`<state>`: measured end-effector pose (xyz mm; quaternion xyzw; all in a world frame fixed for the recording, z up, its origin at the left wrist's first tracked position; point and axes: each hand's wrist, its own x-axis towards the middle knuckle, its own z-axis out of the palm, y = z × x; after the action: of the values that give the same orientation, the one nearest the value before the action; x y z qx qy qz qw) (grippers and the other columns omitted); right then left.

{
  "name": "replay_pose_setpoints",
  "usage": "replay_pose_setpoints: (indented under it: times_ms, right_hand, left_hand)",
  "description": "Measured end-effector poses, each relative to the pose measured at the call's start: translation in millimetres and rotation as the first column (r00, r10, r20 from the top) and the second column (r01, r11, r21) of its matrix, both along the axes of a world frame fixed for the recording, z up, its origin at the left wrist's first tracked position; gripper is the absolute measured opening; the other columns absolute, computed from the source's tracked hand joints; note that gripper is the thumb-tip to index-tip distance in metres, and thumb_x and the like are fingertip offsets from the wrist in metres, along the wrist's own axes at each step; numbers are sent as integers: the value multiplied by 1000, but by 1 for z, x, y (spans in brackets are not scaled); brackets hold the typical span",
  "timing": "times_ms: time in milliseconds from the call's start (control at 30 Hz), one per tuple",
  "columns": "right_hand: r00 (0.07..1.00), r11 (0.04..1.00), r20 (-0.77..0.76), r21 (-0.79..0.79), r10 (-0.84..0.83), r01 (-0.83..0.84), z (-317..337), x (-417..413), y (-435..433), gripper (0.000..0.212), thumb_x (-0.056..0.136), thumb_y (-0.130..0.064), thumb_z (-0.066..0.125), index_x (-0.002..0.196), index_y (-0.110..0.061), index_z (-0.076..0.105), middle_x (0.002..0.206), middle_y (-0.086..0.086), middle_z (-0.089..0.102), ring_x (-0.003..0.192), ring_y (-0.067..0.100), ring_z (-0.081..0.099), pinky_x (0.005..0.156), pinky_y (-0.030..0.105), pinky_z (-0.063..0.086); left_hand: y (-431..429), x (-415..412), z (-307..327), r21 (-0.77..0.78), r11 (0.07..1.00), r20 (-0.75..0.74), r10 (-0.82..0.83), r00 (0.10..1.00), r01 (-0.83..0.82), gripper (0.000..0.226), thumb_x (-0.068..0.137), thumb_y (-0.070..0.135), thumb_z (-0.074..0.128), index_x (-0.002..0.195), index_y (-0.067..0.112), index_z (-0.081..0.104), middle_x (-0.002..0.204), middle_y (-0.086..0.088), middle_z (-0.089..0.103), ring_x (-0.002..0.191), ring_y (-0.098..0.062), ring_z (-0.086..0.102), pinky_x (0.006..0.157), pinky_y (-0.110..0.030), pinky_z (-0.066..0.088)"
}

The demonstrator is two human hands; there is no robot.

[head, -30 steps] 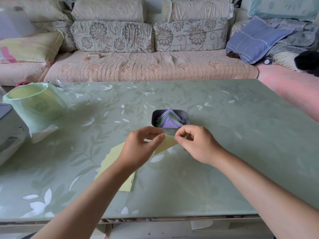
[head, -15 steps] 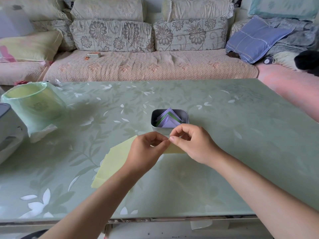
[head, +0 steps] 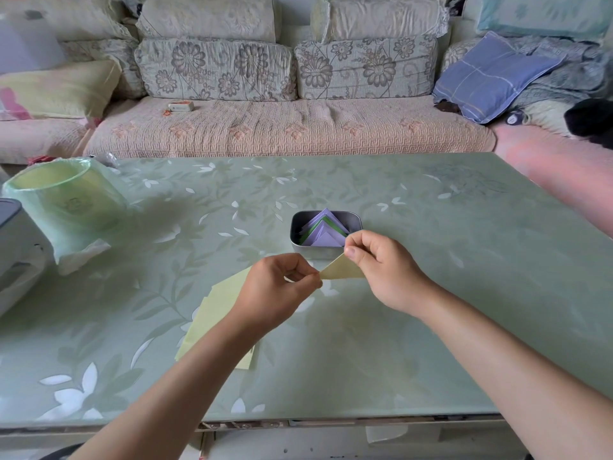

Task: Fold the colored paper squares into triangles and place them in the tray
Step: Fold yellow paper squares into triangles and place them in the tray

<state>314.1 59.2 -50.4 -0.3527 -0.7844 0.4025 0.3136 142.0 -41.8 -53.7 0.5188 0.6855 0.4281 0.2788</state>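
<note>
As left hand (head: 275,290), right hand (head: 386,272) pinch yellow triangle (head: 341,271)

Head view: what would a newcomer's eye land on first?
The left hand and right hand at centre each pinch a corner of a pale yellow folded paper triangle. Just behind it sits a small grey metal tray holding purple and green folded paper triangles; a stack of pale yellow paper squares lies beneath the left forearm.

Yellow paper stack (head: 214,312) partly hidden under left forearm (head: 185,376), white appliance (head: 16,260) cut off by left edge
</note>
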Motion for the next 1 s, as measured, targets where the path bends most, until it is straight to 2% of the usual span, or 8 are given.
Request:
replay_pose_setpoints:
  times_ms: [133, 267, 400, 467, 567, 667, 767, 1000]
  right_hand:
    - [998, 998, -10, -11, -58, 58, 0, 3, 7, 24, 102, -14, 52, 79, -21, 56, 61, -14, 39, 54, 5, 31, 52, 16, 30]
    - [1000, 999, -3, -42, -19, 19, -1, 2, 6, 21, 99, -15, 59, 80, -22, 62, 57, -21, 51, 52, 0, 40, 54, 11, 33]
    - [999, 998, 27, -49, 41, -39, -3, -2, -1, 18, 97, -17, 63, 80, -23, 65, 61, -17, 52, 54, -1, 40, 56, 11, 35]
    - [997, 997, 41, -51, 66, -63, -4, -5, -3, 17, 97, -17, 64, 81, -21, 66, 60, -18, 50, 54, 0, 40, 56, 12, 35]
    - [993, 996, 80, -26, 83, -81, -4, -5, -6, 14, 95, -18, 65, 81, -21, 68, 64, -17, 56, 58, 0, 47, 60, 13, 40]
    - [982, 993, 170, 76, 77, -91, -7, -3, -6, 13, 88, -21, 67, 76, -27, 66, 77, -12, 67, 71, 10, 61, 71, 29, 53]
    - [969, 978, 234, 172, 73, -115, -8, -3, -7, 11, 80, -29, 66, 70, -29, 62, 76, -11, 65, 72, 14, 62, 73, 38, 54]
    - [945, 958, 326, 280, -29, -67, -6, 3, 3, 18, 80, -21, 65, 68, -30, 56, 71, -17, 59, 66, 6, 57, 65, 24, 44]
  left_hand:
    - [-1, -8, -3, -8, 1000, -134, -21, 991, 20, 13, 82, 13, 66, 73, 20, 71, 76, 12, 74, 69, -2, 67, 58, -12, 46]
    - [-1, -9, -5, 76, 997, -181, 38, 983, -24, 11, 85, 18, 65, 80, 25, 72, 79, 14, 72, 71, 2, 66, 60, -6, 42]
    - [0, 0, -7, 141, 987, -209, -44, 977, 75, 12, 85, 32, 72, 97, 29, 72, 91, 19, 71, 92, 2, 64, 73, -14, 50]
    - [1, 6, -7, 133, 988, -193, -53, 980, 80, 9, 87, 32, 72, 95, 27, 74, 86, 17, 72, 84, 3, 65, 71, -14, 50]
    - [3, 9, -9, 112, 994, -170, 3, 985, 16, 8, 88, 29, 72, 86, 23, 76, 73, 16, 70, 64, 5, 61, 61, -7, 41]
    - [4, 8, -9, 85, 996, -181, -8, 983, 24, 8, 87, 26, 72, 81, 22, 75, 69, 15, 69, 62, 3, 61, 58, -7, 39]
    - [2, 8, -10, 60, 996, -178, -53, 983, 64, 10, 88, 24, 69, 78, 22, 73, 72, 14, 70, 64, -1, 62, 58, -10, 41]
    - [4, 3, -11, 54, 998, -156, -21, 988, 30, 13, 88, 21, 68, 75, 23, 71, 72, 17, 70, 65, 0, 62, 59, -12, 43]
